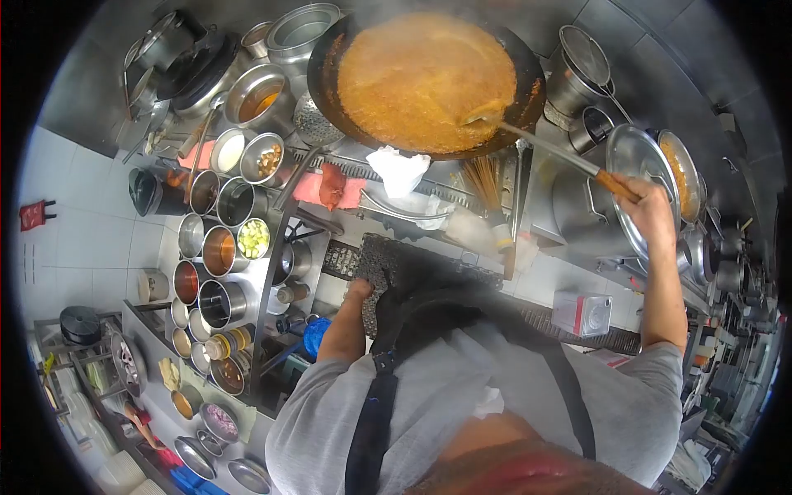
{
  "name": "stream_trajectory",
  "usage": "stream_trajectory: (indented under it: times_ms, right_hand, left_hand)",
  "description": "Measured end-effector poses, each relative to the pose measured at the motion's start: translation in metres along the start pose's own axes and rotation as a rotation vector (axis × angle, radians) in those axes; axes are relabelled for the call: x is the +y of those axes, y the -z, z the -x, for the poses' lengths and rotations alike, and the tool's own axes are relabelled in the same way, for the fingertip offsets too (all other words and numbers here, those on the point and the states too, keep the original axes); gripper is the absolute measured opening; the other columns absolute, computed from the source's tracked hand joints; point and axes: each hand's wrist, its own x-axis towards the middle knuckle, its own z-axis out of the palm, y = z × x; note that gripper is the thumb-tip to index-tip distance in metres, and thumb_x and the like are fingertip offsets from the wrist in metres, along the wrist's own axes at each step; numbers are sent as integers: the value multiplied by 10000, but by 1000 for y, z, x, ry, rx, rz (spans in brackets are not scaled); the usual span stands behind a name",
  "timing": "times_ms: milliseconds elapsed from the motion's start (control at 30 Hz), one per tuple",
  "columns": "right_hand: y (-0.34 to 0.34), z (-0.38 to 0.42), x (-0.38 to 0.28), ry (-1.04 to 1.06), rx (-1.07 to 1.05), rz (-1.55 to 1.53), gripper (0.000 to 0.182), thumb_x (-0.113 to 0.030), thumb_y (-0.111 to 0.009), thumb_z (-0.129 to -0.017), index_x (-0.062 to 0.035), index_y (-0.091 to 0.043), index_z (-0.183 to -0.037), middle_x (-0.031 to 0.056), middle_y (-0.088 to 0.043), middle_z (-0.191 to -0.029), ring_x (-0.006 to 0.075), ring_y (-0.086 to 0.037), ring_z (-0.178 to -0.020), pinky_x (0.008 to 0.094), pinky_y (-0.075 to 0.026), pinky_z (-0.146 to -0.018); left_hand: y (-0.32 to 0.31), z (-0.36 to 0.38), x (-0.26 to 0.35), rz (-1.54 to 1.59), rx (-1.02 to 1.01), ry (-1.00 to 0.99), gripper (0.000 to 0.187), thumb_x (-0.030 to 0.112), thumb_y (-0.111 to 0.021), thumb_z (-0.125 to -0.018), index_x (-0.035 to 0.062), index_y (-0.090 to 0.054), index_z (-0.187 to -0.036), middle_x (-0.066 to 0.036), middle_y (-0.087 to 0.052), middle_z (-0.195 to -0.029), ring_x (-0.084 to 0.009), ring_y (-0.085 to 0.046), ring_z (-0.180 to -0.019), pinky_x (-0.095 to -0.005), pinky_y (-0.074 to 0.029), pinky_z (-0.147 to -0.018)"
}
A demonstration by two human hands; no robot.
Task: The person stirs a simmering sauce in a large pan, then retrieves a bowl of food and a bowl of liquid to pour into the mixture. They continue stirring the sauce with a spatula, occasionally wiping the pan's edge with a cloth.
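A commercial kitchen is running at full tilt here. A huge wok (429, 78) of orange sauce is steaming on the range, and steel tubs of seasonings (221, 247) are crowding the tiered rack beside it.

Bright, even kitchen light through a heavy fisheye.
I see black vignette corners, bent edges, glare on steel bowls (262, 157), and haze softening the wok (425, 78).
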Motion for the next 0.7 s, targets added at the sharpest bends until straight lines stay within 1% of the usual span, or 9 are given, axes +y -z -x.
stream_trajectory:
  times_ms: [67,133,167,233,267,333,467,533,700]
  right_hand:
    - [-9,1,-12,21,-49,-103,374,-27,-691,-721,-11,-650,-1092,180,-673,-952,221,-657,-790,289,-484,-732]
    - [-24,-3,-14,27,-73,-134,368,-30,-693,-726,3,-648,-1090,169,-679,-947,199,-652,-802,287,-483,-738]
    - [-35,-5,-13,48,-69,-207,362,-37,-694,-732,7,-647,-1089,164,-681,-948,188,-649,-807,286,-482,-742]
    - [-55,-12,-14,92,-69,-328,363,-56,-693,-749,11,-640,-1101,162,-683,-962,162,-640,-822,278,-480,-758]
    - [-64,-16,-18,98,-73,-332,363,-56,-693,-749,11,-640,-1101,163,-683,-962,162,-640,-822,278,-480,-758]
    - [-83,-27,-26,32,-140,-348,360,-86,-679,-761,-17,-638,-1112,194,-660,-1027,265,-661,-919,320,-486,-817]
    - [-133,-52,-40,136,-113,-436,393,-107,-677,-769,-50,-621,-1154,202,-651,-1025,316,-648,-930,335,-478,-828]
    - [-146,-63,-58,154,-143,-431,428,-109,-654,-777,-57,-590,-1196,208,-637,-1047,340,-628,-950,354,-470,-841]
    - [-188,-97,-84,269,-89,-402,471,-104,-602,-785,-66,-534,-1250,235,-599,-1089,373,-579,-1004,410,-446,-866]
  left_hand:
    - [-11,5,-4,-43,64,-25,258,189,-585,-718,14,-684,-880,-177,-645,-992,-302,-656,-871,-408,-536,-767]
    - [-15,19,-6,405,-92,256,435,369,-471,-807,55,-676,-1029,-182,-608,-1157,-312,-572,-1100,-414,-435,-952]
    - [-14,24,-8,408,-92,262,435,369,-471,-807,55,-676,-1029,-182,-608,-1157,-312,-572,-1100,-414,-435,-952]
    - [-7,39,-11,-87,-320,15,442,355,-479,-797,35,-668,-1037,-195,-606,-1154,-316,-568,-1109,-407,-432,-957]
    - [-6,47,-11,-83,-321,23,442,355,-479,-797,35,-668,-1037,-195,-606,-1154,-316,-568,-1109,-407,-432,-957]
    - [-13,63,-11,446,-255,428,445,335,-485,-779,26,-662,-1046,-198,-610,-1145,-313,-574,-1100,-395,-434,-955]
    - [-40,68,-24,457,-218,490,442,318,-485,-763,24,-664,-1041,-191,-617,-1135,-317,-583,-1084,-389,-440,-946]
    - [-55,64,-33,419,-179,412,196,261,-630,-836,159,-688,-994,-82,-666,-964,-228,-666,-740,-350,-573,-556]
    - [-14,84,-5,397,-177,444,242,242,-597,-795,91,-668,-970,-133,-668,-906,-271,-662,-732,-392,-562,-552]
